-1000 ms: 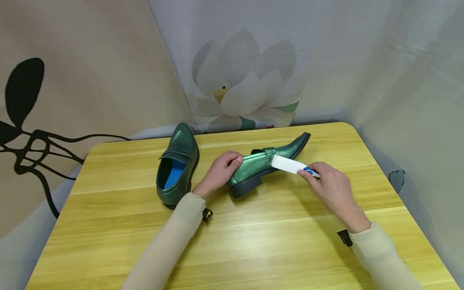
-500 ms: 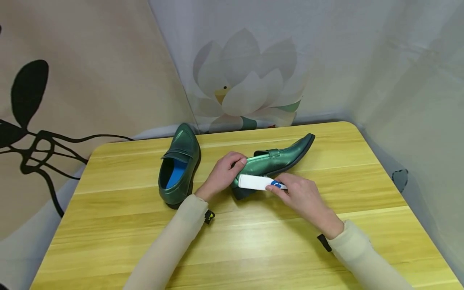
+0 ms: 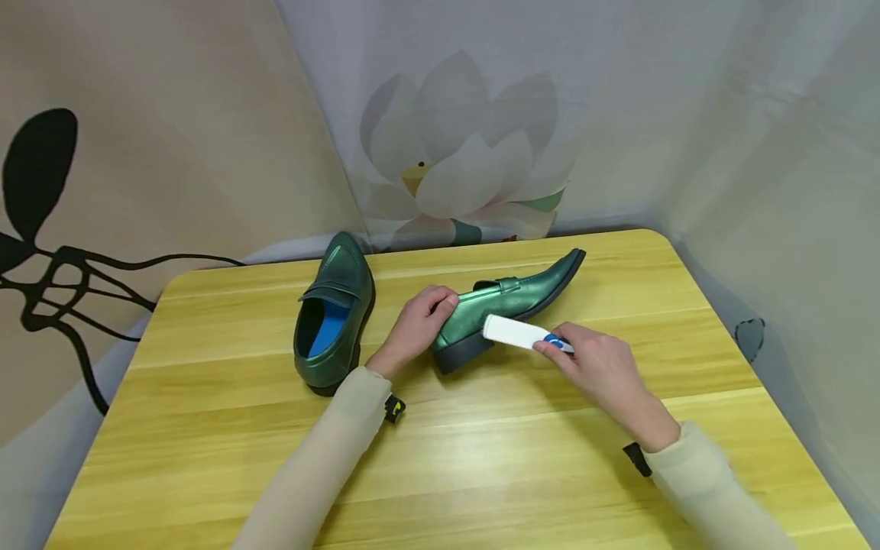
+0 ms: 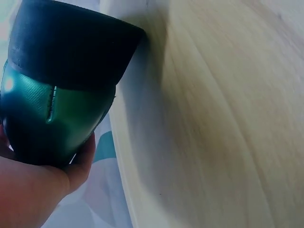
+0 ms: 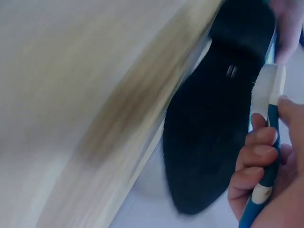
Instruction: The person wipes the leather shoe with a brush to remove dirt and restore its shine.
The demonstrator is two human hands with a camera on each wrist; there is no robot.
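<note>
A green metallic loafer (image 3: 474, 317) with a black sole is tipped partly on its side, toe toward the back right. My left hand (image 3: 415, 325) grips it at the heel end, thumb over the top edge. The left wrist view shows its black heel (image 4: 71, 42) and green back seam. A brush with a white head (image 3: 516, 331) and blue handle is in my right hand (image 3: 601, 367). Its head lies against or just over the shoe's near side by the heel; the bristles are hidden. In the right wrist view, fingers wrap the teal handle (image 5: 271, 164) beside the black sole (image 5: 204, 133).
A second green loafer (image 3: 340, 279) with a blue insole stands upright left of my left hand. The wooden table (image 3: 467, 466) extends toward me. Behind it hangs a pale curtain (image 3: 619, 137) with a flower print.
The brush went left from the shoe's middle to its heel, then came partway back right. My left hand keeps its grip on the loafer, which stays about where it was.
</note>
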